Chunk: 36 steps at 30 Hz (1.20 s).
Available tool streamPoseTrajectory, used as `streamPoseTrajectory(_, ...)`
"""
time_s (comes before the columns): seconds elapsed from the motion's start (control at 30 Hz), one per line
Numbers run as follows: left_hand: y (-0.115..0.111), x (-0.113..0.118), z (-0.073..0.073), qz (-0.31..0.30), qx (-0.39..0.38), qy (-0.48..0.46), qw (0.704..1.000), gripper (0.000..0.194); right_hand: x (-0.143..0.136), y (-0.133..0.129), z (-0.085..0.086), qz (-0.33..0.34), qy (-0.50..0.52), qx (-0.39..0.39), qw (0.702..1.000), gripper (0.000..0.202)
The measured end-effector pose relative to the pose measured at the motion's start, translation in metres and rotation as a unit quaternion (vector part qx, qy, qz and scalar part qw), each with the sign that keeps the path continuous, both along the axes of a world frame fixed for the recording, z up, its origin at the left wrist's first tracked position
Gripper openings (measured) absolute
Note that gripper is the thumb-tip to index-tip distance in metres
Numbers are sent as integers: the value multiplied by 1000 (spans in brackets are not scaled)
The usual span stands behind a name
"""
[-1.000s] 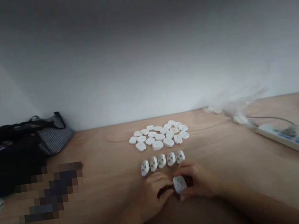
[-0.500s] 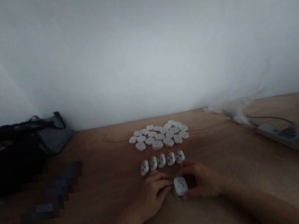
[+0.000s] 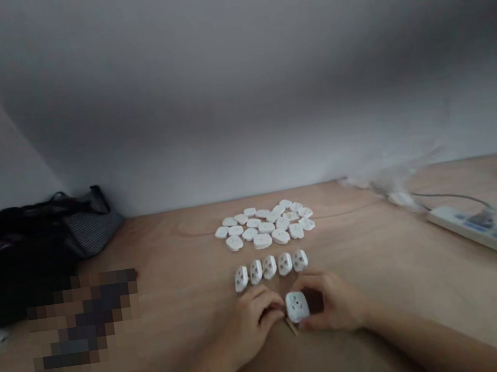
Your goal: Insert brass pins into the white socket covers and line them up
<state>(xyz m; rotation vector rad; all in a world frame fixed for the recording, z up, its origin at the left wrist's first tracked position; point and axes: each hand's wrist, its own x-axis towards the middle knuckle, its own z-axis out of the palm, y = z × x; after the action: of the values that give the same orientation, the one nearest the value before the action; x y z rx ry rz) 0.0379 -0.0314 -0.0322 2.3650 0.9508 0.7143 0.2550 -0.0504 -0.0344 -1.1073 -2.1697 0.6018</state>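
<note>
On the wooden table (image 3: 169,318) we see a cluster of white pieces (image 3: 265,227). Nearer, our left hand (image 3: 259,316) curls, fingertips nearly together; just beside it, our right hand (image 3: 339,302) pinches a white socket piece (image 3: 297,306) between thumb and fingers. Whether our left grips the thin strip (image 3: 291,327), we cannot tell.

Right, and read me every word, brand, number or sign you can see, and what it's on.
There are none I can read.
White socket in the right hand: holes show, no legible marking.
Row of sockets and the cluster beyond: too small to read.
Power strip: too blurred to read.
Dark item: pixelated, nothing legible.
</note>
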Motion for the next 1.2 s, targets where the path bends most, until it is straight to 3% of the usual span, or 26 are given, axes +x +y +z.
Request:
streamPoseTrajectory(0.17,5,0,-2,48,-21,-89,995,6,1,-1,1,9,5,32,999,38)
streamPoseTrajectory(0.27,4,0,-1,28,0,-122,992,9,-1,-1,-1,27,7,54,998,39)
streamPoseTrajectory(0.57,-3,2,2,11,67,-105,992,20,-7,-1,-7,26,-6,84,996,40)
streamPoseTrajectory(1.2,-5,3,1,-37,156,-161,974,9,-12,-4,-7,-13,-33,147,989,38)
